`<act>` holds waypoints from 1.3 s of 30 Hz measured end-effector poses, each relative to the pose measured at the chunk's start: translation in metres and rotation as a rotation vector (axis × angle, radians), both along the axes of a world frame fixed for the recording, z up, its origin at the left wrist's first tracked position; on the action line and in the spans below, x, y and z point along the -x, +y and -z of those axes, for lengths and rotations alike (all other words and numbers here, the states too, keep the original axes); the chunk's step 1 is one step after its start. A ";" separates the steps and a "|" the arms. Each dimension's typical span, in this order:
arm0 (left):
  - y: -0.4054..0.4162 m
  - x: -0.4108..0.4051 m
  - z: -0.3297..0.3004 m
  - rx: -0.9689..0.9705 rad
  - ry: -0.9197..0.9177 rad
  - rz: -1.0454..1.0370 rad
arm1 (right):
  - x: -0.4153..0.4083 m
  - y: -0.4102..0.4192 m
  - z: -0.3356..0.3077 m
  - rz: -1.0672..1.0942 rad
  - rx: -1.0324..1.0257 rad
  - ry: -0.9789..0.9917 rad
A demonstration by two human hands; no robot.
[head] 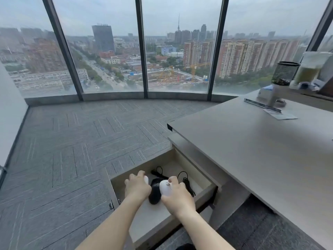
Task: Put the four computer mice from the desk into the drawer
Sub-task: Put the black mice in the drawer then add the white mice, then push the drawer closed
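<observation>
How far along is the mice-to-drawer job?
Nearly done. Done: at least one black wired mouse lies in the open drawer, with cables beside it. In hand: the left hand and the right hand each hold a white mouse down inside the drawer. Left: release both; no mice show on the visible desk. A fourth isn't clearly visible.

You are in a high-rise office. Floor-to-ceiling windows (108, 51) with dark frames curve from ten to one o'clock, looking down on apartment towers, a broad road and a construction site under a grey sky. Grey carpet tiles (81, 141) cover the floor. At three o'clock stands a pale grey worktop (252, 150) with an open drawer (203, 193) beneath its near corner, wired computer mice inside. At two o'clock, a black mesh pen holder (284, 73), a ruler (261, 105) and papers (281, 115) sit at the worktop's far end.
</observation>
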State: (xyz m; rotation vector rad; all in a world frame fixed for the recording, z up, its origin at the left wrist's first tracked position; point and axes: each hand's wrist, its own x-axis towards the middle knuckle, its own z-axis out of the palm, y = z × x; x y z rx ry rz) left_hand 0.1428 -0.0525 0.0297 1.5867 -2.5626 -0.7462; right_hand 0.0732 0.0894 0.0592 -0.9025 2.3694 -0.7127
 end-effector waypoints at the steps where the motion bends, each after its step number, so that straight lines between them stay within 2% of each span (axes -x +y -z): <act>1: -0.006 -0.004 0.009 -0.016 -0.030 -0.005 | -0.001 -0.011 0.010 -0.006 -0.058 0.004; 9: -0.024 0.002 0.064 -0.128 -0.228 0.030 | 0.004 -0.055 0.067 -0.027 -0.479 0.088; 15: -0.027 0.005 0.079 -0.188 -0.313 0.065 | 0.000 -0.060 0.082 -0.100 -0.576 0.152; 18: -0.028 0.008 0.060 -0.206 -0.231 0.043 | -0.001 -0.054 0.076 -0.094 -0.451 0.166; 22: -0.025 -0.001 0.032 -0.070 -0.051 0.051 | -0.009 -0.035 0.061 -0.135 -0.137 0.185; 26: -0.007 -0.029 0.010 0.039 0.173 0.063 | -0.038 -0.007 0.052 -0.155 0.145 0.124; 28: 0.005 -0.051 0.005 0.130 0.307 0.043 | -0.057 0.008 0.049 -0.186 0.215 0.105; 31: 0.022 -0.089 0.006 0.237 0.428 -0.040 | -0.086 0.029 0.043 -0.229 0.206 0.064; 33: 0.031 -0.112 0.011 0.173 0.481 -0.160 | -0.101 0.039 0.041 -0.257 0.159 0.024; 35: 0.040 -0.126 0.018 0.012 0.519 -0.265 | -0.113 0.047 0.040 -0.286 0.115 -0.007; 39: 0.047 -0.141 0.039 -0.247 0.535 -0.261 | -0.123 0.053 0.043 -0.304 0.060 0.082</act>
